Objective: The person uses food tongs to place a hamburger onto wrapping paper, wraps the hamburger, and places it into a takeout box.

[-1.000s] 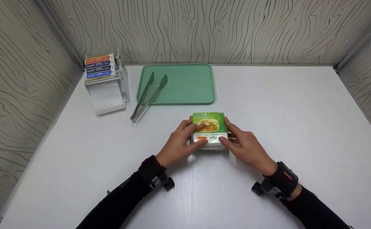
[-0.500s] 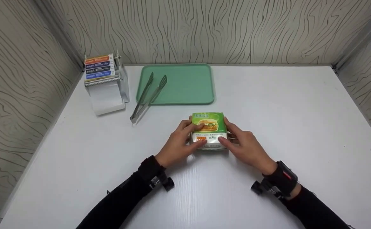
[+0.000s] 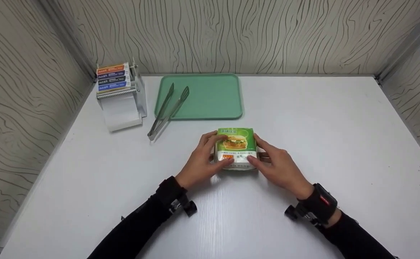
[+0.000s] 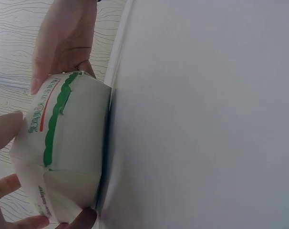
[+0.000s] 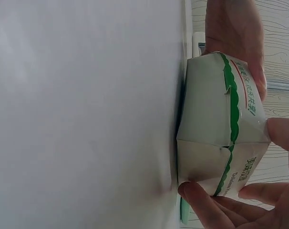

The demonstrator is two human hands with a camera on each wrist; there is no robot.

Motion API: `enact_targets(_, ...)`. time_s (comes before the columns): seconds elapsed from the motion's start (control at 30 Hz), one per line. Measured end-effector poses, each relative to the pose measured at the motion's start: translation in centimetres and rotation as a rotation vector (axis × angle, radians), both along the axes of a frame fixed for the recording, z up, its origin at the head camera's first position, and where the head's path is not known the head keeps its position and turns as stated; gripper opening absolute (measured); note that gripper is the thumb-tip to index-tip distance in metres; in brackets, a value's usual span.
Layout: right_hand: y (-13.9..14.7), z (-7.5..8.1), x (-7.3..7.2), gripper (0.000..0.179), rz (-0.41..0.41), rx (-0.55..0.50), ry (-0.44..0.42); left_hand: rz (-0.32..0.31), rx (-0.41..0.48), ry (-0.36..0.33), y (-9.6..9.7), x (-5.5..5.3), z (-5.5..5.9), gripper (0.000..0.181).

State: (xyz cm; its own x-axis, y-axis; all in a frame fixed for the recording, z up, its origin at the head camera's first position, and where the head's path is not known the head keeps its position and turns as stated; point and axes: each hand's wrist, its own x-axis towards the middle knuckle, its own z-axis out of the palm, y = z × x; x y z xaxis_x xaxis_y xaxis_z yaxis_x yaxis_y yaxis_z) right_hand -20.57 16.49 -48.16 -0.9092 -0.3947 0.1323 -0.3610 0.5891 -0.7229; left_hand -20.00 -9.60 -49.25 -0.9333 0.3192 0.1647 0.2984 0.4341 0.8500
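A green and white burger box (image 3: 237, 153) with a burger picture on its lid sits upright on the white table in front of the person. In the head view, the left hand (image 3: 198, 160) holds its left side, thumb on the front edge and index finger at the lid's left edge. The right hand (image 3: 281, 166) grips the opposite side, thumb on the front and fingers along the right wall. Both wrist views show the closed box (image 4: 80, 126) from the side, with a green scalloped band along its seam and fingertips low on its walls.
Behind the box lies a green tray (image 3: 210, 97). Metal tongs (image 3: 163, 117) rest partly on it, their joined end on the white table (image 3: 321, 118). At the back left stands a label dispenser (image 3: 118, 93) with several coloured strips on top.
The left index finger has moved from over the burger picture back towards the lid's left edge. The box and right hand stay in place.
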Motion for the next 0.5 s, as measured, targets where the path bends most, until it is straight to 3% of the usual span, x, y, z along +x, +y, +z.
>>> enact_targets(0.37,-0.44,0.3,0.49,0.077,-0.044,0.039,0.012,0.034,-0.012,-0.001,-0.46,-0.29,0.02,0.074)
enact_targets(0.5,-0.47,0.5,0.52,0.075,-0.086,0.098,0.064,0.087,-0.095,0.101,-1.02,-0.43,0.35,0.076)
